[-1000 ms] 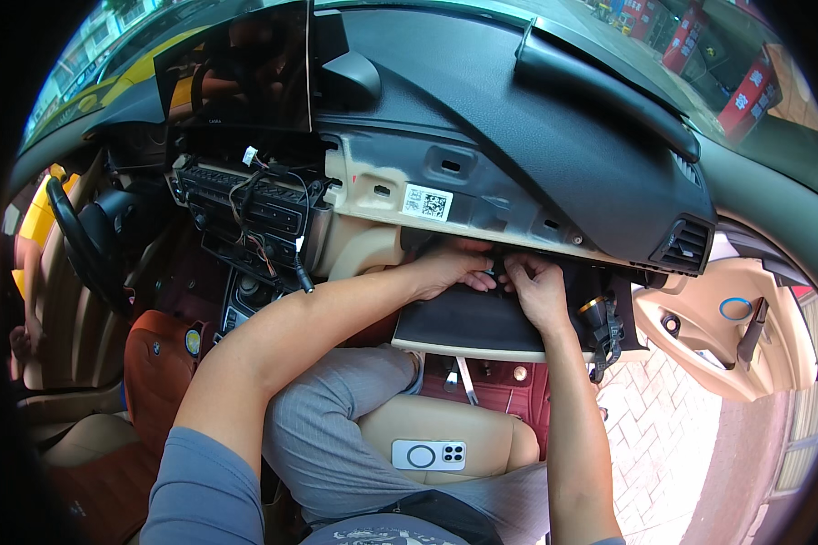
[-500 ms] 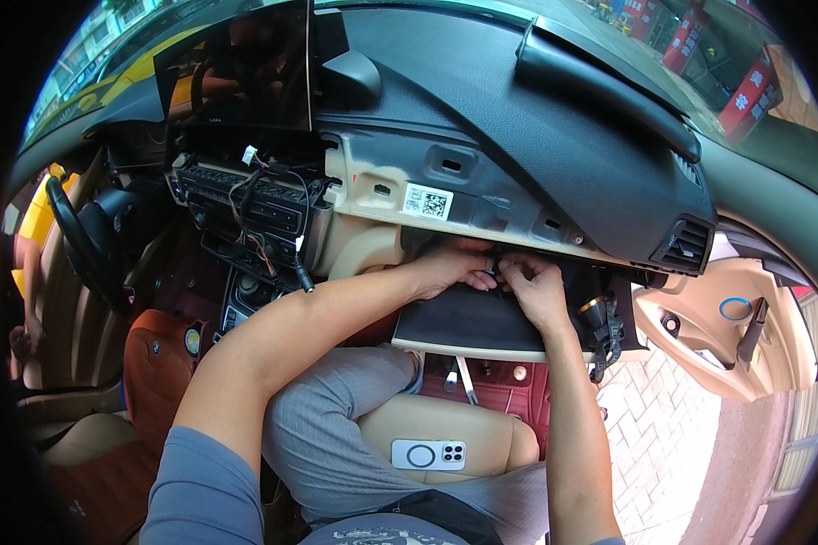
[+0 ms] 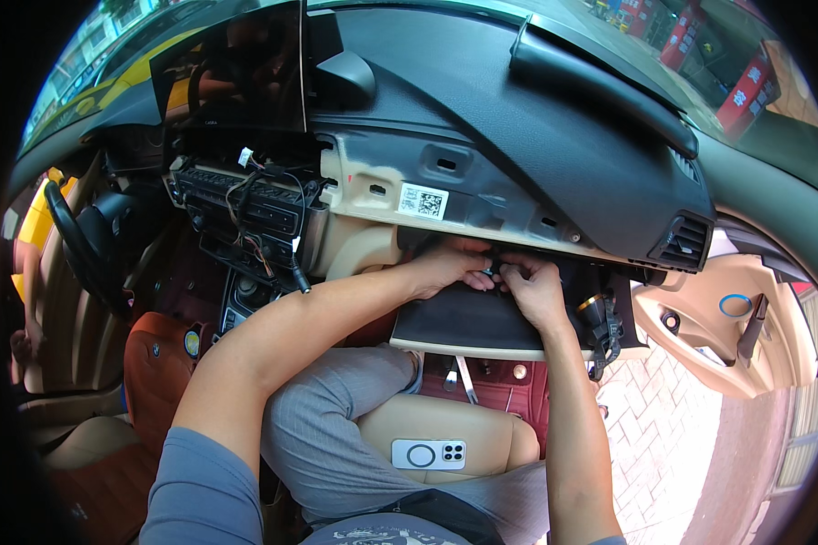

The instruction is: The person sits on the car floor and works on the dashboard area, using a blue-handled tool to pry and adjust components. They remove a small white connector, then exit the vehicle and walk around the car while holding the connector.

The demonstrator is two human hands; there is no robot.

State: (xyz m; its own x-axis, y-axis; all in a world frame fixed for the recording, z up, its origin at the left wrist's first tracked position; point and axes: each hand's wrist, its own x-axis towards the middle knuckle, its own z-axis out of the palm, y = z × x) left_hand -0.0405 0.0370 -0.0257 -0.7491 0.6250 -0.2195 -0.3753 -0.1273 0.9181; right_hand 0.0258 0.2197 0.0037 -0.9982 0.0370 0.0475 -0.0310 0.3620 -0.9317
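Observation:
Under the stripped dashboard trim [image 3: 482,213], at the back of the dropped glove box [image 3: 450,322], my left hand [image 3: 459,270] pinches around a small object, partly hidden by its fingers, too small to name. My right hand [image 3: 534,289] is just beside it, fingertips bent and closed at the same small part. Their upper fingers are in shadow beneath the trim edge. A black-and-yellow headlamp with a strap [image 3: 595,318] hangs at the glove box's right side. Below, a white phone with a dark ring [image 3: 427,454] lies on the beige seat [image 3: 391,418] between my legs.
A dark screen [image 3: 232,77] stands left, above loose wires [image 3: 259,254] and the console. The steering wheel [image 3: 64,245] and an orange seat [image 3: 154,381] are farther left, with another person's arm [image 3: 30,300] beyond. An open door [image 3: 736,327] stands right. Metal tools [image 3: 463,381] show over the red mat.
My hands stay at the same spot, with the right fingertips drawn slightly closer to the left ones. The whole view has shifted very slightly.

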